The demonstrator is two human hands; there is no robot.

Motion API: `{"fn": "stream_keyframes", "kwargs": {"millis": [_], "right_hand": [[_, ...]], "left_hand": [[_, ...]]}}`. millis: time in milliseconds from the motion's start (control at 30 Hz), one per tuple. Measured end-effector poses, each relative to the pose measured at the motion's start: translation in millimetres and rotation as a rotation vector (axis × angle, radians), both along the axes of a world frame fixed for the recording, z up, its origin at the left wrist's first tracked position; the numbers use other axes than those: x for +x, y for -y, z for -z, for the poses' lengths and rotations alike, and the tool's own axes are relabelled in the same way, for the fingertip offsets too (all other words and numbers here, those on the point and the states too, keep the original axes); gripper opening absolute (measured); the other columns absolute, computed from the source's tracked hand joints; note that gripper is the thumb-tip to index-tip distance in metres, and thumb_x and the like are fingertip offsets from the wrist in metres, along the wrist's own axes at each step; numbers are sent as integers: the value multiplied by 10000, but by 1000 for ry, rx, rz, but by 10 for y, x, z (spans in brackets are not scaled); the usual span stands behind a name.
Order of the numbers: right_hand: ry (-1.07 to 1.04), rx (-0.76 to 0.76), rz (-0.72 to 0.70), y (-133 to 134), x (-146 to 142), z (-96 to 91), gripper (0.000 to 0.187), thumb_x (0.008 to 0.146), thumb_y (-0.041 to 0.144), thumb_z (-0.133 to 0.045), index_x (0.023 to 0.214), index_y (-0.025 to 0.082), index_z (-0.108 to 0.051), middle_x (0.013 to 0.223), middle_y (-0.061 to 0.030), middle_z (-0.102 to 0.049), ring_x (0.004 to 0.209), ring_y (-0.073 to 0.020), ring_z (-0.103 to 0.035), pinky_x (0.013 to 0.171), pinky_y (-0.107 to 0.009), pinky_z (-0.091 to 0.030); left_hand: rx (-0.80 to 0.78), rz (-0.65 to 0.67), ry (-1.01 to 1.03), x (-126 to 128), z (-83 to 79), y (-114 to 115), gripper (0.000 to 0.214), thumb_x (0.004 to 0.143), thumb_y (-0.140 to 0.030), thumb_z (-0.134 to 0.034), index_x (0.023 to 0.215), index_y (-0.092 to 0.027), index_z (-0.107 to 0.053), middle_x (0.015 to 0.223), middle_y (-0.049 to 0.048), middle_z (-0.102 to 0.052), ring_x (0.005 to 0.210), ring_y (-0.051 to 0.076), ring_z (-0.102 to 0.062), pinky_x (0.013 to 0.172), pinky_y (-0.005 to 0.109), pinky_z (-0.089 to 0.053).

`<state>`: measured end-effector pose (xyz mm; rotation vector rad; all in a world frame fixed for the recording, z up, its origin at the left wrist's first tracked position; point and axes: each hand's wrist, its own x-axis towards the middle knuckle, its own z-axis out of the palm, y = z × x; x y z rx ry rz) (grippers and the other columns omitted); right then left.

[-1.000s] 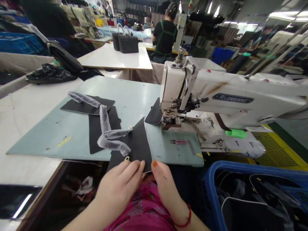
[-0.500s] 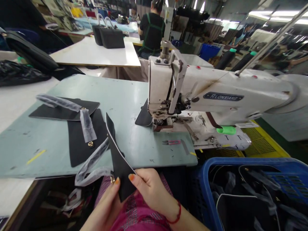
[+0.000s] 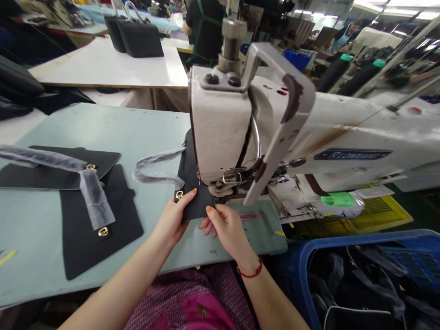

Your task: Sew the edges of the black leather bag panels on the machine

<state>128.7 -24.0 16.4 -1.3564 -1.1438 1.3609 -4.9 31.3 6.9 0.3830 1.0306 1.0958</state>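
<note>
A black bag panel (image 3: 192, 169) with a plastic-wrapped handle (image 3: 151, 176) lies at the head of the sewing machine (image 3: 223, 123), part of it hidden behind the machine. My left hand (image 3: 177, 217) grips the panel's near left side, thumb on top beside a gold buckle (image 3: 179, 195). At the near right corner, my right hand (image 3: 223, 224) pinches the edge between thumb and fingers, just in front of the presser foot area. Pink thread snips (image 3: 249, 216) lie partly hidden behind the right hand.
Two more black panels (image 3: 99, 220) with a wrapped handle lie on the pale green tabletop (image 3: 144, 126) at left. A blue basket (image 3: 302, 256) holding several black pieces stands at right. Black bags (image 3: 142, 39) sit on a white table behind; a person (image 3: 206, 32) is beyond.
The panel has gone from above my lap up to the machine, and both hands moved forward with it. My view has come closer to the machine.
</note>
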Motion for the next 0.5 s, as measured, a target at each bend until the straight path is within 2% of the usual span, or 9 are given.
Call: {"fn": "stream_keyframes", "kwargs": {"millis": [100, 233, 400, 500], "right_hand": [[5, 12, 11, -43, 11, 20, 486, 975, 485, -467, 663, 145, -618, 619, -50, -681, 493, -99, -589, 462, -180, -395], [6, 18, 46, -92, -6, 77, 566, 981, 539, -441, 612, 145, -612, 565, -46, -659, 462, -91, -574, 460, -185, -374], [-26, 7, 100, -117, 0, 138, 562, 969, 570, -455, 643, 143, -619, 572, -45, -672, 444, -87, -580, 449, -183, -361], [-46, 10, 101, -122, 6, 149, 558, 967, 572, -463, 654, 139, -629, 561, -44, -669, 436, -87, -574, 447, -184, -360]], "left_hand": [[6, 26, -28, -5, 37, -121, 289, 624, -221, -850, 850, -145, -686, 690, -1, -712, 561, 122, -630, 534, 195, -502], [4, 76, -71, -2, 40, -224, 366, 604, -227, -836, 927, -152, -680, 795, 34, -743, 618, 167, -662, 564, 247, -503], [17, 108, -119, 36, -18, -279, 358, 586, -269, -825, 886, -134, -683, 766, 60, -735, 653, 214, -678, 590, 294, -521], [34, 97, -129, 46, 0, -281, 339, 600, -264, -818, 891, -145, -694, 746, 48, -732, 673, 227, -686, 584, 290, -523]]}}
